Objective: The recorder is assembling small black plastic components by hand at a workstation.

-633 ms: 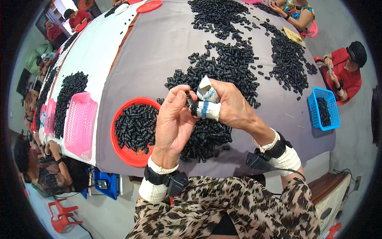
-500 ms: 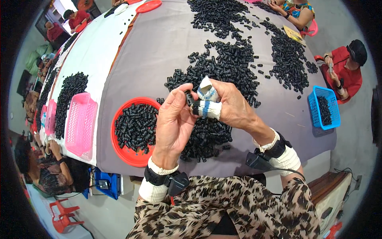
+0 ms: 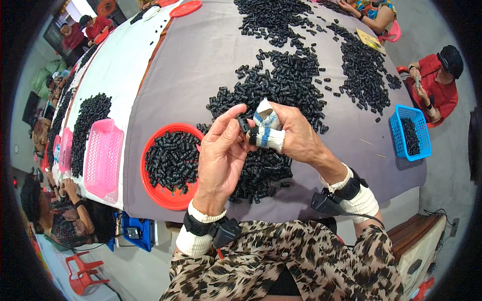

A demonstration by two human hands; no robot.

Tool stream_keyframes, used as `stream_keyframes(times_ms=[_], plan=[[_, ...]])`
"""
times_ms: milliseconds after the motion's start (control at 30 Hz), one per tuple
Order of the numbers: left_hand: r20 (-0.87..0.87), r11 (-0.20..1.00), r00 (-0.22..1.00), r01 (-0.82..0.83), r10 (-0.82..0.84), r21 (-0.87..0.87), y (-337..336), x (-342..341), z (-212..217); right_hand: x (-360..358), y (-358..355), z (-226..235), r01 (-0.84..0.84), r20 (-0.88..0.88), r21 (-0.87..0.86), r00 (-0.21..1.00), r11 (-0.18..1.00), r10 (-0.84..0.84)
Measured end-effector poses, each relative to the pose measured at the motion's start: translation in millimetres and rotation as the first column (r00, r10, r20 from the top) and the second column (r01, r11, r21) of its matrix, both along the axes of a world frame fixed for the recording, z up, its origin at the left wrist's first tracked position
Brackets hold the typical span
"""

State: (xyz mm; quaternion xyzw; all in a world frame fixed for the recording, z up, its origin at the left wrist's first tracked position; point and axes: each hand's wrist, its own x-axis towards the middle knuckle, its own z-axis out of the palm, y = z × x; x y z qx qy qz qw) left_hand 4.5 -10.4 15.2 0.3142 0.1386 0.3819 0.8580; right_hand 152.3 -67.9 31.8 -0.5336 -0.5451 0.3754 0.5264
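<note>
Between the thumb and forefinger of my left hand (image 3: pixel 221 155) is a small black cylindrical plastic part (image 3: pixel 243 122). My right hand (image 3: pixel 301 135), with white-and-blue cloth coverings (image 3: pixel 270 138) on its thumb and forefinger, meets the part from the right. The covered thumb has a blackened tip and presses close to the part; whether anything else is pinched there cannot be made out. Beneath and beyond both hands spreads a large pile of similar black parts (image 3: pixel 281 83) on the grey tablecloth (image 3: pixel 175 65). Left of my left wrist, a round red tray (image 3: pixel 146 183) holds many more.
A pink basket (image 3: pixel 104 160) stands at the left on white cloth, beside another black pile (image 3: pixel 90 118). At the right edge sits a blue basket (image 3: pixel 410 150) with black parts inside. A person in red (image 3: pixel 434 88) works beyond it; other people sit around the table.
Both hands stay together around the black part, with a slight shift to the right. The part is turned a little, and the covered thumb and forefinger have shifted against it.
</note>
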Motion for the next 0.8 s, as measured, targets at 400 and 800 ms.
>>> stream_keyframes(times_ms=[400, 800], plan=[[-0.035, 0.999, 0.999, 0.028, -0.027, 0.041, 2.4, -1.7, 2.4, 1.2, -1.7, -4.7, 0.018, 0.028, 0.039, 0.999, 0.999, -0.019], [0.040, 0.998, 0.997, 0.065, -0.066, 0.021, 1.9, -4.0, 0.7, -2.8, 0.6, -7.9, -0.006, 0.046, 0.116, 0.999, 0.993, 0.000]])
